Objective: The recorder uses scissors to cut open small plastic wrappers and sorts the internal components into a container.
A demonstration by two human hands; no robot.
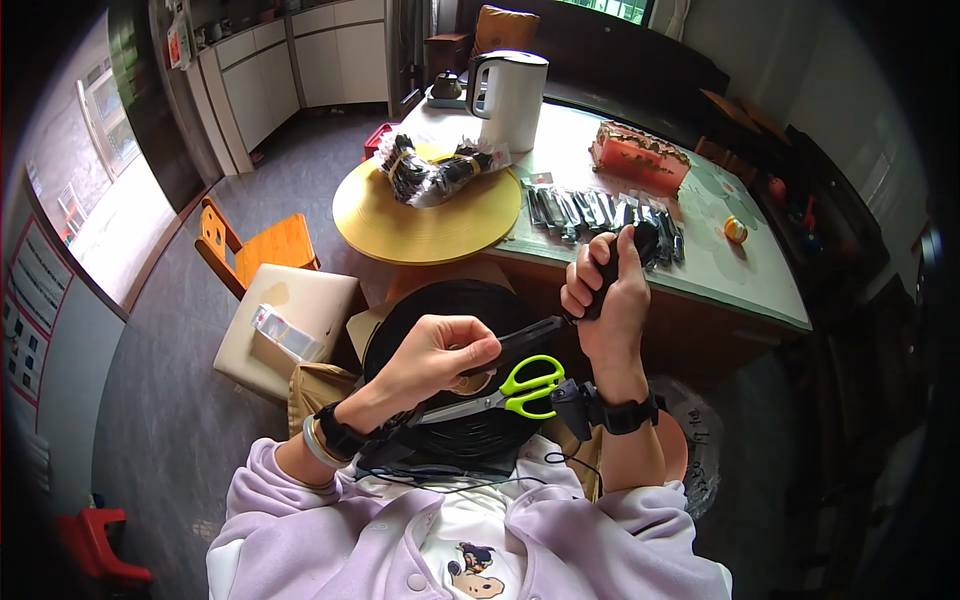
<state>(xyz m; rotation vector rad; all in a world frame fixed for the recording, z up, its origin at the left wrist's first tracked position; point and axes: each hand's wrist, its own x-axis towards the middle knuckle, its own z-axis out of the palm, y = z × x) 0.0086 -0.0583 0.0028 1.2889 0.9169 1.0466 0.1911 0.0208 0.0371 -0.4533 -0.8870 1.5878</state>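
A flat black strap [530, 342] stretches between my hands above my lap. My left hand [440, 350] pinches one end between thumb and fingers. My right hand [612, 300], raised higher near the table's front edge, is wrapped round a gathered black bundle [640, 242] at the strap's other end. Beneath the strap, a large black coiled roll [430, 308] rests in front of me. Scissors with lime-green handles [532, 386] lie on it, blades pointing left, partly hidden near my left wrist. Several black strips in clear packets [590, 212] lie in a row on the table just beyond my right hand.
A wide tan coil [365, 225] overhangs the table's left edge, bearing bundled black strips [408, 175]. Behind stand a white kettle [518, 105] and a red covered box [640, 158]. To the left are a beige stool [255, 365] with a clear packet [287, 335] and a wooden chair [275, 248].
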